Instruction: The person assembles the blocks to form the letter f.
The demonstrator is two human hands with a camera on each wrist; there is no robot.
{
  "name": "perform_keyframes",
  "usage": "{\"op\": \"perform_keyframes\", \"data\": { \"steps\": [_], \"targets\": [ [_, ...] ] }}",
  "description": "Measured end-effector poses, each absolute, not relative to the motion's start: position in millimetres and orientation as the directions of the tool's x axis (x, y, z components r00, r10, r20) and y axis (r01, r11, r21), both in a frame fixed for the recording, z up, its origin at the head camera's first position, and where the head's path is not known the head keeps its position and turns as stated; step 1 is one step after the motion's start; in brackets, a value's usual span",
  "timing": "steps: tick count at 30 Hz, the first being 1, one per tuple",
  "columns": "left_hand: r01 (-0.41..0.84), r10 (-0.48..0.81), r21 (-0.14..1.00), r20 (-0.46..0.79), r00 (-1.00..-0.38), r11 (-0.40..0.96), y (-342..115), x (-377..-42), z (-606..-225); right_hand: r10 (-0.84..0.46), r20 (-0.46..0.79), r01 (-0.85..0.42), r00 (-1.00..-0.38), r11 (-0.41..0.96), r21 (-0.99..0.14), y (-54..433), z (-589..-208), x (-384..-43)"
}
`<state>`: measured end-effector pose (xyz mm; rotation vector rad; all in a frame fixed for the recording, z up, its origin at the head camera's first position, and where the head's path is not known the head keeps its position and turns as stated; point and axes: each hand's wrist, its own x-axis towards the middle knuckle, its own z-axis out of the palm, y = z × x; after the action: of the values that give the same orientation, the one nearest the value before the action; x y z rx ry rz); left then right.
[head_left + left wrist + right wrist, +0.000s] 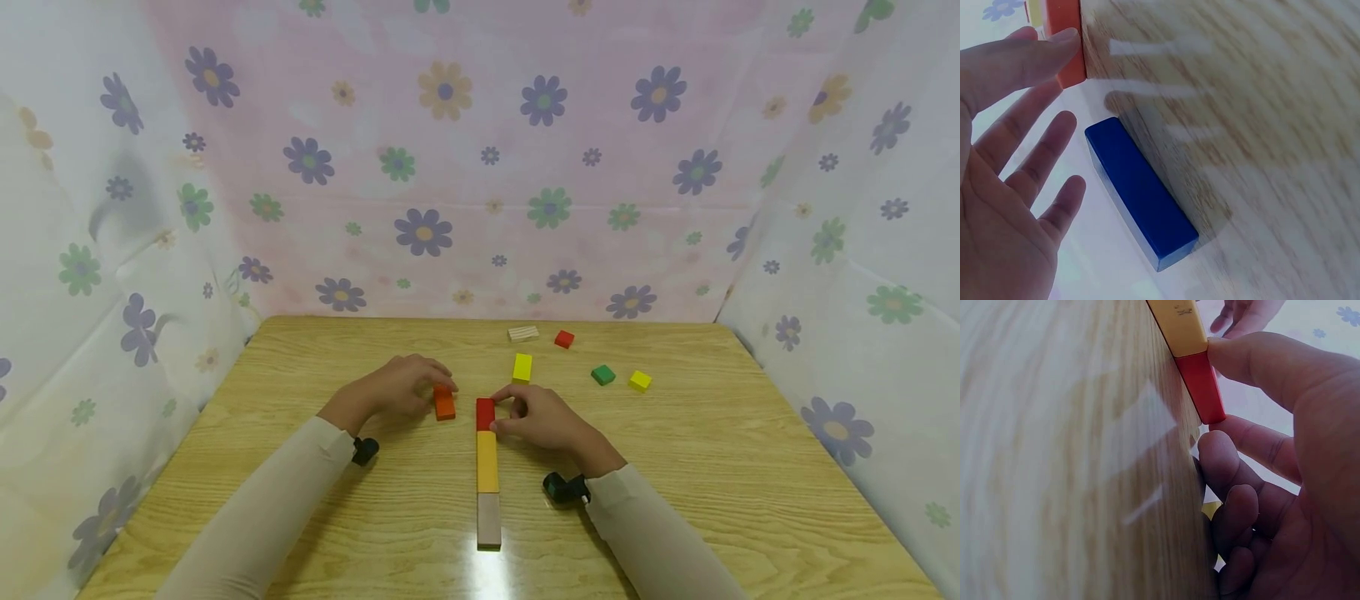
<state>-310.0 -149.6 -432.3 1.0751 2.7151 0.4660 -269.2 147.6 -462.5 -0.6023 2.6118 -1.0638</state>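
A row of blocks runs away from the person: a plain wooden block (489, 518) nearest, then a yellow-orange block (487, 462), then a small red block (486, 414) at the far end. My right hand (543, 418) holds the red block, index fingertip at its far end and thumb by the seam with the yellow-orange block. Left of the row, my left hand (407, 385) pinches an orange block (444, 405) between thumb and fingers. A long blue block (1141, 184) lies below the left fingers in the left wrist view; the left hand hides it in the head view.
Beyond the hands lie a yellow block (522, 367), a striped wooden block (523, 334) and another red block (565, 339). Farther right are a green block (603, 375) and a small yellow block (640, 381). Flowered cloth (480, 183) walls the table on three sides.
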Motion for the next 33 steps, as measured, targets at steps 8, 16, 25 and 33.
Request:
{"op": "perform_keyframes", "data": {
  "steps": [8,16,25,33],
  "targets": [
    [0.616,0.685,0.385,-0.064,-0.725,0.688,-148.3,-310.0,-432.9,-0.474,-0.075,-0.284,-0.877,0.639,-0.714,147.5,-463.0,-269.8],
    [0.604,0.684,0.410,-0.071,-0.726,0.684,-146.8,-309.8,-435.7,-0.476,-0.075,-0.284,-0.876,0.636,-0.717,147.6,-462.7,-269.9],
    [0.614,0.693,0.408,-0.068,-0.718,0.676,-144.1,-308.7,-433.0,-0.479,-0.075,-0.284,-0.875,0.632,-0.721,148.1,-463.6,-270.5],
    [0.621,0.688,0.383,-0.056,-0.723,0.684,-143.2,-310.7,-435.6,-0.478,-0.079,-0.276,-0.875,0.626,-0.730,148.8,-464.7,-271.1]
  ]
}}
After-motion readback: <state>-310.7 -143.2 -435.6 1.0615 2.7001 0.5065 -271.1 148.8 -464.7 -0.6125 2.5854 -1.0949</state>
